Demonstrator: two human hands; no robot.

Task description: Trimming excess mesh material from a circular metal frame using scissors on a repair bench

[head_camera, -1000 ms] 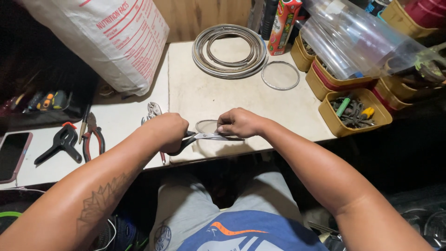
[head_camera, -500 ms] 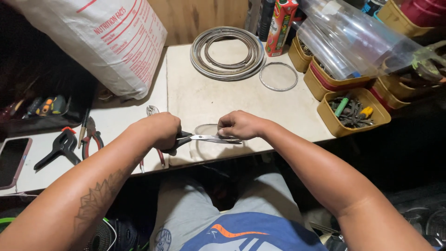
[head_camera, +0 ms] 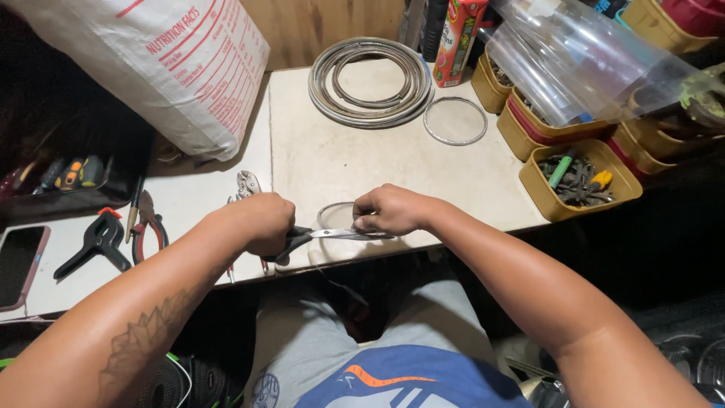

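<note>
While the white worktop [head_camera: 355, 162] fills the middle of the view, its biggest load is a white printed sack [head_camera: 151, 68] slumped over the far left corner. Toward the far edge lies a coil of grey rings [head_camera: 370, 79], with a single thin wire ring [head_camera: 455, 121] just beside it on the right. Along the right edge stand yellow trays, the nearest yellow tray [head_camera: 578, 181] holding small tools, and clear plastic sheeting [head_camera: 574, 60] rests over those behind it. On the lower left-hand surface lie a phone [head_camera: 19, 264] at the left edge, a black spring clamp [head_camera: 98, 242] and red-handled pliers [head_camera: 147, 227], with locking pliers [head_camera: 247, 185] nearer the worktop's left edge. At the near edge the left hand [head_camera: 257, 223] is clenched around the dark handles of a pair of scissors [head_camera: 332, 235], whose blades point right, level with the edge. The right hand [head_camera: 393, 210] pinches a small clear round disc [head_camera: 337, 217], which sits at the near edge between both hands, the blades crossing its lower rim. Whether the blades are closed on the disc cannot be told.
</note>
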